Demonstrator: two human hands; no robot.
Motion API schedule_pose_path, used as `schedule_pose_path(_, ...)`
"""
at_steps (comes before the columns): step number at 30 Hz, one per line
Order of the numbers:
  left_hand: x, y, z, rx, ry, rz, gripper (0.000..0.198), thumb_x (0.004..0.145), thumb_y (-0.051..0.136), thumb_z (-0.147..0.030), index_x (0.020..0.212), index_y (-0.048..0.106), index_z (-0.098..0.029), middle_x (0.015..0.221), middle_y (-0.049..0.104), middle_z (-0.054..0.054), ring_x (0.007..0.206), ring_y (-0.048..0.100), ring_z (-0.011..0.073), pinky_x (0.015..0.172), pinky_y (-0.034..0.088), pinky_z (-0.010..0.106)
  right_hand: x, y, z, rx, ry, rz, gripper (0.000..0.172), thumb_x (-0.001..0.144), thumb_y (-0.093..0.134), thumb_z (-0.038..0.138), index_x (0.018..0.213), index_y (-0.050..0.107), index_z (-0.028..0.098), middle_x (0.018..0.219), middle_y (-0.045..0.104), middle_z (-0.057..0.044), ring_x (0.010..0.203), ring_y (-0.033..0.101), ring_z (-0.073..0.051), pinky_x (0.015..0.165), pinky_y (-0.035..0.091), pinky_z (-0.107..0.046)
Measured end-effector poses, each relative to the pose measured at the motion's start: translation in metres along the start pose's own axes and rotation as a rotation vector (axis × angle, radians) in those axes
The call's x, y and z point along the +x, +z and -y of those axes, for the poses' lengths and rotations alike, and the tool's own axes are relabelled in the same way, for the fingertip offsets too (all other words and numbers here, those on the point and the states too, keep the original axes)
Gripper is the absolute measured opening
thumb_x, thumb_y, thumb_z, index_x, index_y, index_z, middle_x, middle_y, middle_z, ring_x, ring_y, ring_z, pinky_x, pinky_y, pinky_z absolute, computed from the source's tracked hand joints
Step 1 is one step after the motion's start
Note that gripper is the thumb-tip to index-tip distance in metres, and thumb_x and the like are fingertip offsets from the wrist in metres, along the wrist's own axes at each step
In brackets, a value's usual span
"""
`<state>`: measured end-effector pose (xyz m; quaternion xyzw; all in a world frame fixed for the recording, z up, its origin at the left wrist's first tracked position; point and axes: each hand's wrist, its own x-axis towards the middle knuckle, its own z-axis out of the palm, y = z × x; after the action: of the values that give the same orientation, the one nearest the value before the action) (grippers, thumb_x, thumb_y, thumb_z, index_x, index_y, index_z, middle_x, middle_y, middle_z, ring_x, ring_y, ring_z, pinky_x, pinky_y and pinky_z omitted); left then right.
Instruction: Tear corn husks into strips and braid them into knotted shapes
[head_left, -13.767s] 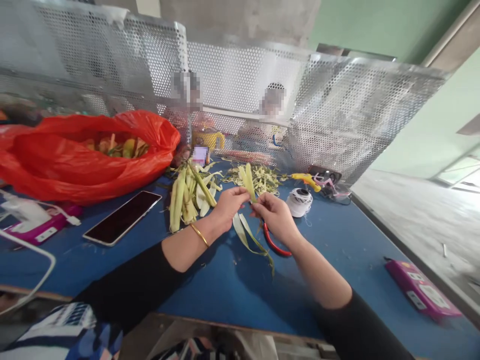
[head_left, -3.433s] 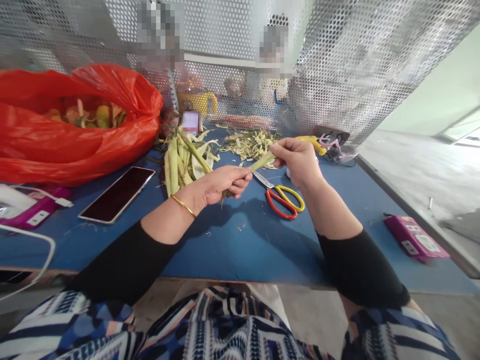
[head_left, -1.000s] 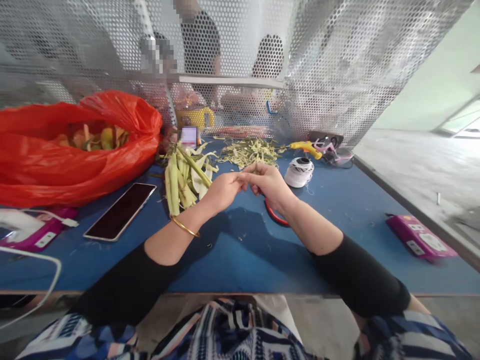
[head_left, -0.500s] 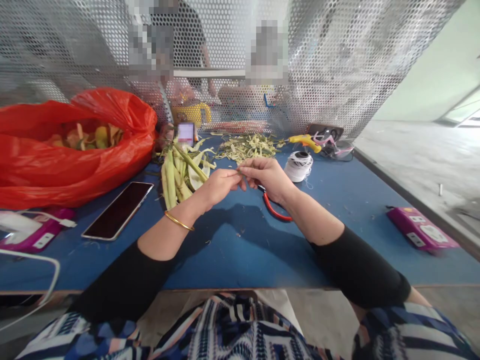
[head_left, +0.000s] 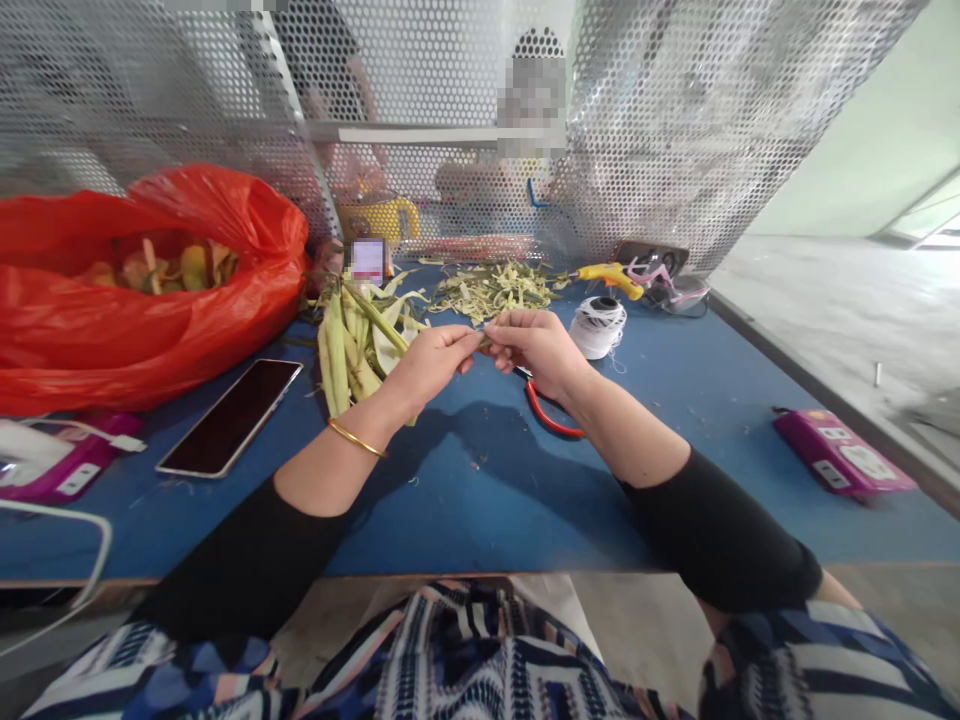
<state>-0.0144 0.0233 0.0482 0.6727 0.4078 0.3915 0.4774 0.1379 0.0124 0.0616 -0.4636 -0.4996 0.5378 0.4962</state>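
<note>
Above the middle of the blue table, my left hand [head_left: 435, 365] and my right hand [head_left: 534, 348] meet at the fingertips. Both pinch a small greenish strip [head_left: 482, 339], mostly hidden by the fingers; it looks like a bit of husk. Just left of my left hand lies a bundle of pale green husks [head_left: 337, 360]. Beyond the hands spreads a heap of cut husk pieces [head_left: 495, 288]. Under my right hand is a tool with red handles [head_left: 551, 418], its head mostly covered. A spool of white thread [head_left: 596, 332] stands to the right of that hand.
A red plastic bag [head_left: 255, 300] with husk-like scraps fills the left. Near it lie a phone [head_left: 232, 418] and a purple power strip [head_left: 82, 470]; another purple power strip [head_left: 844, 452] is at right. A yellow tool [head_left: 611, 277] and glasses [head_left: 675, 288] sit before the perforated screen [head_left: 660, 120].
My fingertips have drawn slightly apart, the left hand shifting a little left, with the small strip still between them. The view has tilted slightly; the things on the table stay in place.
</note>
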Motion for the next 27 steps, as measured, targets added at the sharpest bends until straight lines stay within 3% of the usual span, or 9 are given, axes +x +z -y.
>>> schedule_pose_path(4, -0.001, 0.002, 0.001, 0.139, 0.112, 0.008, 0.029, 0.086, 0.056, -0.021, 0.057, 0.058, -0.016, 0.051, 0.045, -0.003, 0.051, 0.036, 0.0082, 0.049, 0.026, 0.020, 0.001, -0.004, 0.002, -0.044, 0.025, 0.013, 0.022, 0.074, 0.071, 0.016, 0.056, 0.057, 0.014, 0.047, 0.058, 0.001, 0.037, 0.049, -0.006, 0.038, 0.039, -0.018)
schedule_pose_path(8, -0.004, 0.003, -0.004, -0.095, -0.042, -0.034, 0.027, 0.089, 0.051, -0.021, 0.064, 0.061, -0.016, 0.050, 0.038, -0.005, 0.045, 0.030, 0.0069, 0.044, 0.021, 0.019, 0.005, -0.018, 0.007, 0.047, -0.044, -0.003, 0.014, 0.079, 0.071, 0.025, 0.073, 0.066, 0.014, 0.061, 0.066, -0.001, 0.043, 0.054, -0.006, 0.043, 0.044, -0.019)
schedule_pose_path(11, -0.004, 0.003, -0.006, -0.237, -0.129, -0.041, 0.027, 0.091, 0.050, -0.025, 0.067, 0.060, -0.017, 0.048, 0.034, -0.006, 0.040, 0.024, 0.0057, 0.040, 0.016, 0.018, 0.009, -0.031, 0.010, 0.064, -0.037, -0.039, 0.009, 0.076, 0.072, 0.020, 0.082, 0.070, 0.014, 0.070, 0.069, -0.001, 0.048, 0.056, -0.006, 0.047, 0.046, -0.020)
schedule_pose_path(16, -0.006, 0.005, -0.006, -0.352, -0.197, 0.007, 0.026, 0.091, 0.052, -0.028, 0.068, 0.059, -0.017, 0.048, 0.034, -0.007, 0.037, 0.021, 0.0038, 0.037, 0.014, 0.016, 0.007, -0.027, 0.004, -0.054, -0.007, 0.163, 0.020, 0.065, 0.077, 0.020, 0.084, 0.073, 0.015, 0.064, 0.066, 0.002, 0.053, 0.052, -0.007, 0.050, 0.041, -0.020)
schedule_pose_path(21, -0.007, 0.010, -0.005, -0.338, -0.205, 0.053, 0.027, 0.091, 0.051, -0.025, 0.069, 0.061, -0.016, 0.047, 0.033, -0.007, 0.036, 0.021, 0.0036, 0.037, 0.014, 0.016, 0.004, -0.012, -0.006, -0.021, -0.148, 0.122, 0.016, 0.066, 0.076, 0.029, 0.070, 0.066, 0.016, 0.056, 0.061, 0.003, 0.052, 0.048, -0.006, 0.052, 0.036, -0.021)
schedule_pose_path(27, -0.007, 0.010, -0.003, -0.309, -0.198, 0.086, 0.025, 0.090, 0.053, -0.025, 0.068, 0.062, -0.016, 0.048, 0.042, -0.005, 0.035, 0.023, 0.0030, 0.036, 0.012, 0.018, 0.007, -0.012, -0.010, -0.034, -0.119, 0.093, 0.019, 0.063, 0.075, 0.030, 0.060, 0.063, 0.016, 0.051, 0.058, 0.003, 0.049, 0.044, -0.007, 0.049, 0.031, -0.023)
